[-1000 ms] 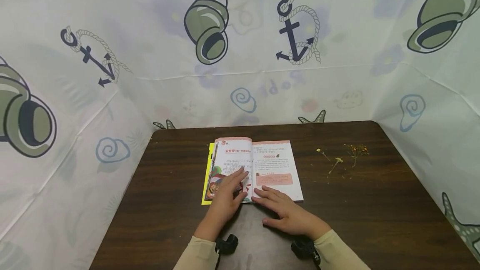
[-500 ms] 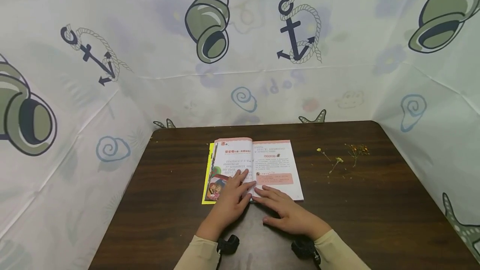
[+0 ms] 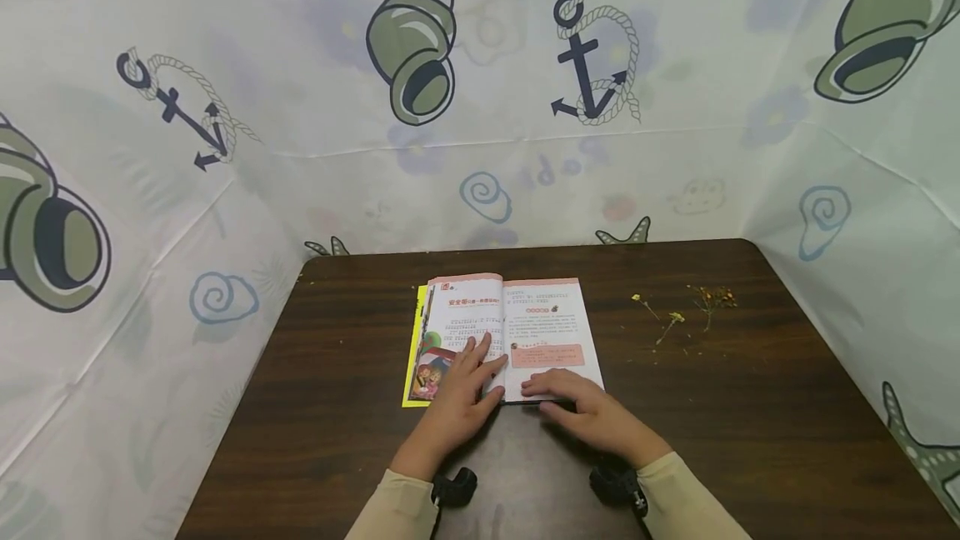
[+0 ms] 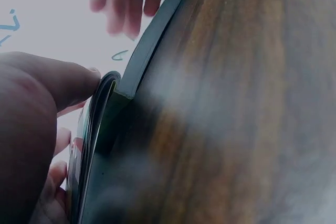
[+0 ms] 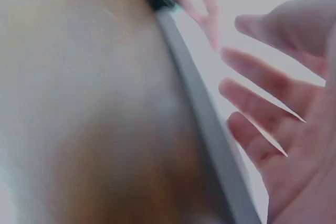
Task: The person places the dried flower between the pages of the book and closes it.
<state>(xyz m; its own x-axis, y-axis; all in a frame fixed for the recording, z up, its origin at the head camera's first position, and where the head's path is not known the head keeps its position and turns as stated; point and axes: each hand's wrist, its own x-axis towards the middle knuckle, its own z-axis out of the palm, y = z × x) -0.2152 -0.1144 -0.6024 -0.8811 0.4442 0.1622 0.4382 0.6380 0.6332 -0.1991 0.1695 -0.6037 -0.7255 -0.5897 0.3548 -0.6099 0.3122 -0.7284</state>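
An open book (image 3: 553, 327) lies on the table, with printed text on both pages and a coloured picture at the lower left. My left hand (image 3: 457, 398) rests on the left page beside the gutter, fingers spread and fairly straight. In the left wrist view its thumb (image 4: 76, 82) reaches the book's lower edge at the spine. Over the lower part of the right page is my right hand (image 3: 592, 415), its fingers loosely bent and holding nothing. The right wrist view has these fingers (image 5: 257, 98) apart from each other, beside the thick page edge (image 5: 205, 124).
A yellow cover edge or sheet (image 3: 412, 365) sticks out under the book's left side. To the right lie small dried yellow flower sprigs (image 3: 675, 318) and a bunchier orange one (image 3: 712, 300). A patterned cloth (image 3: 517, 107) surrounds the dark wooden table (image 3: 322, 407).
My left hand has shifted right toward the gutter, uncovering more of the picture. My right hand has drawn away from the gutter to the right, its fingers now more bent.
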